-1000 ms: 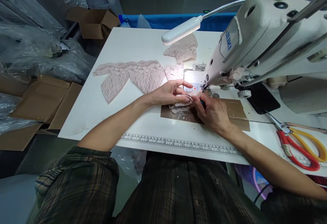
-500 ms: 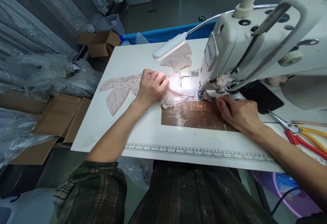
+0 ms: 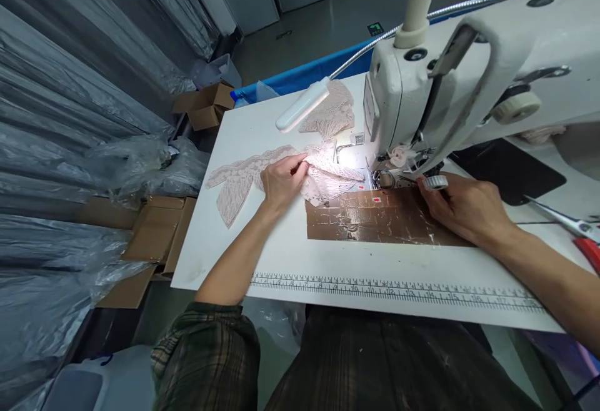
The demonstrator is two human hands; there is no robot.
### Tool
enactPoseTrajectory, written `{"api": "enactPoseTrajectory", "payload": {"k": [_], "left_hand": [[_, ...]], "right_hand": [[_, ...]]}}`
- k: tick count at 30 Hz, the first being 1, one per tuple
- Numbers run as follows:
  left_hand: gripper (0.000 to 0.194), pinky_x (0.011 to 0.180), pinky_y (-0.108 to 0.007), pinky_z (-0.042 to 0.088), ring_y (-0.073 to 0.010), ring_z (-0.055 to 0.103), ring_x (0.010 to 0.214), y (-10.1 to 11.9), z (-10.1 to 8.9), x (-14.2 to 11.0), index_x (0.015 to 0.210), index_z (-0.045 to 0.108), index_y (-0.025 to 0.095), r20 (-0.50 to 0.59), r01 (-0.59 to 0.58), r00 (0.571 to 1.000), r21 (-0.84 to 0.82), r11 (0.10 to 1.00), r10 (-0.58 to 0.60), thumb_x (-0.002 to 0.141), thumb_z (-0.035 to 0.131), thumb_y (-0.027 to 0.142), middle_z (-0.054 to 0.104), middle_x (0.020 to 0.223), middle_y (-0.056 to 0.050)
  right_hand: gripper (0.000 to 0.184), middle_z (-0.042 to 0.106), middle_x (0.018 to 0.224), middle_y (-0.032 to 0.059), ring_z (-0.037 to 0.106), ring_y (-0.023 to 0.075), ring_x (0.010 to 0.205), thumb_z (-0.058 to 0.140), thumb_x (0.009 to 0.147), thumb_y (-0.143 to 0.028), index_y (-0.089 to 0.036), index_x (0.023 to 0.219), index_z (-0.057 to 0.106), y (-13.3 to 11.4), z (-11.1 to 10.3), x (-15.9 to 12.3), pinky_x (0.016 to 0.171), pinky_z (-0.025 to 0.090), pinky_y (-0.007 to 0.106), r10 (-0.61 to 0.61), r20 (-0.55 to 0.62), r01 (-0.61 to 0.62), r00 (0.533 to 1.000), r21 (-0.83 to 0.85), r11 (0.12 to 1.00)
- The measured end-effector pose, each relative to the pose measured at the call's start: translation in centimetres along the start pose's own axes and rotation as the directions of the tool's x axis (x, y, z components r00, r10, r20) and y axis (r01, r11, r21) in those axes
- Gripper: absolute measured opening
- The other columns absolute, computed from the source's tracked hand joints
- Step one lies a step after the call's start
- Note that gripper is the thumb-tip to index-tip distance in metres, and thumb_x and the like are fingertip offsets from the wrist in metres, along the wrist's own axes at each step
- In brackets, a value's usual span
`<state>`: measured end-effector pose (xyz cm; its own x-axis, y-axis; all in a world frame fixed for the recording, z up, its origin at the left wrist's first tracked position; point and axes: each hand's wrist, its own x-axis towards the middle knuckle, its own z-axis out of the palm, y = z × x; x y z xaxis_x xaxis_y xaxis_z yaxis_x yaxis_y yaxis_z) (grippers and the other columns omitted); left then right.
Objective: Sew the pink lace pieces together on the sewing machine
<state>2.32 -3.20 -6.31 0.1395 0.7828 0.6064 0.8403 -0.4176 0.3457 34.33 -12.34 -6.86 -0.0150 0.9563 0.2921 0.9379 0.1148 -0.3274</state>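
Observation:
My left hand (image 3: 284, 183) pinches the edge of a pale pink lace piece (image 3: 328, 186) between thumb and fingertips. The lace lies bunched left of the needle area, its right end close to the presser foot (image 3: 385, 178). A flat lace strip with a pointed panel (image 3: 234, 197) stretches out left of my hand. My right hand (image 3: 462, 205) is right of the needle, fingers curled in under the white sewing machine (image 3: 394, 86). A small white ribbed knob (image 3: 435, 182) partly covers those fingertips, so whatever they grip is hidden.
A lit lamp (image 3: 304, 105) hangs over another lace piece (image 3: 330, 108) at the back. Brown tape (image 3: 365, 223) covers the table (image 3: 281, 261) before the machine; a printed ruler (image 3: 398, 292) runs along the front edge. Scissors (image 3: 562, 217) lie at right; cardboard boxes (image 3: 157, 230) stand left.
My left hand has turned from lying over the lace to pinching its edge. My right hand stays beside the needle, fingers now partly behind the knob. The whole view has shifted.

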Motion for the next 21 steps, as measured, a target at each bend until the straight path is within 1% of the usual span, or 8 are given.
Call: {"api": "enactPoseTrajectory", "payload": {"k": [2,5,7,9,13,18,21], "left_hand": [[0.020,0.056,-0.021,0.039,-0.0100,0.062,0.060,-0.41,0.09,0.09,0.099,0.084,0.024,-0.005,-0.044,0.999,-0.019,0.999,0.044,0.090,0.066,0.019,0.073,0.067,0.002],[0.024,0.057,-0.021,0.041,-0.0096,0.062,0.061,-0.99,0.22,0.24,0.105,0.083,0.023,-0.001,-0.073,0.997,-0.117,0.990,0.073,0.090,0.065,0.016,0.073,0.070,0.001],[0.026,0.057,-0.021,0.043,-0.0099,0.063,0.060,-1.17,0.27,0.27,0.106,0.082,0.023,-0.002,-0.038,0.999,-0.161,0.986,0.038,0.089,0.065,0.015,0.074,0.070,0.001],[0.027,0.057,-0.022,0.044,-0.0107,0.064,0.060,-1.10,0.26,0.22,0.107,0.082,0.025,0.006,0.020,1.000,-0.164,0.986,-0.019,0.088,0.066,0.014,0.077,0.072,0.002],[0.028,0.059,-0.024,0.050,-0.0136,0.070,0.065,-0.64,0.10,0.09,0.107,0.082,0.024,0.034,0.097,0.995,-0.145,0.985,-0.093,0.086,0.067,0.013,0.081,0.084,0.000],[0.028,0.064,-0.025,0.056,-0.0152,0.074,0.069,-0.39,0.02,0.20,0.104,0.082,0.025,0.042,0.127,0.992,-0.100,0.987,-0.123,0.084,0.068,0.011,0.082,0.086,0.001],[0.028,0.065,-0.025,0.056,-0.0156,0.075,0.071,-0.42,0.04,0.27,0.103,0.083,0.024,0.040,0.126,0.992,-0.090,0.988,-0.123,0.083,0.068,0.011,0.082,0.087,0.000]], "right_hand": [[0.089,0.043,0.050,0.0027,0.033,0.0130,0.049,-0.002,0.088,-0.086,-0.021,0.062,0.053,-0.11,-0.09,0.00,0.051,0.024,0.027,0.013,0.008,-0.013,1.000,0.013,1.000],[0.089,0.045,0.052,0.0033,0.034,0.0135,0.050,-0.004,0.087,-0.087,-0.021,0.063,0.051,-0.24,-0.13,-0.02,0.052,0.024,0.028,0.022,0.032,-0.023,0.999,0.024,0.999],[0.089,0.046,0.053,0.0041,0.035,0.0139,0.051,-0.005,0.086,-0.087,-0.021,0.063,0.051,-0.34,-0.14,-0.02,0.053,0.024,0.028,0.028,0.043,-0.029,0.999,0.022,0.999],[0.090,0.047,0.053,0.0046,0.036,0.0144,0.051,-0.006,0.086,-0.087,-0.022,0.063,0.051,-0.47,-0.18,-0.01,0.053,0.023,0.028,0.038,0.048,-0.038,0.998,0.016,0.999],[0.090,0.049,0.054,0.0053,0.039,0.0155,0.052,-0.006,0.085,-0.088,-0.022,0.064,0.052,-0.64,-0.31,0.02,0.053,0.024,0.028,0.049,0.044,-0.050,0.998,0.020,0.999],[0.093,0.052,0.054,0.0065,0.042,0.0170,0.051,-0.009,0.084,-0.088,-0.022,0.065,0.055,-0.38,-0.09,0.03,0.052,0.025,0.028,0.038,0.037,-0.038,0.999,0.014,0.999],[0.091,0.054,0.055,0.0076,0.044,0.0176,0.051,-0.005,0.088,-0.085,-0.022,0.067,0.058,-0.15,0.21,-0.03,0.053,0.024,0.029,0.024,0.013,-0.024,1.000,-0.008,1.000]]}}
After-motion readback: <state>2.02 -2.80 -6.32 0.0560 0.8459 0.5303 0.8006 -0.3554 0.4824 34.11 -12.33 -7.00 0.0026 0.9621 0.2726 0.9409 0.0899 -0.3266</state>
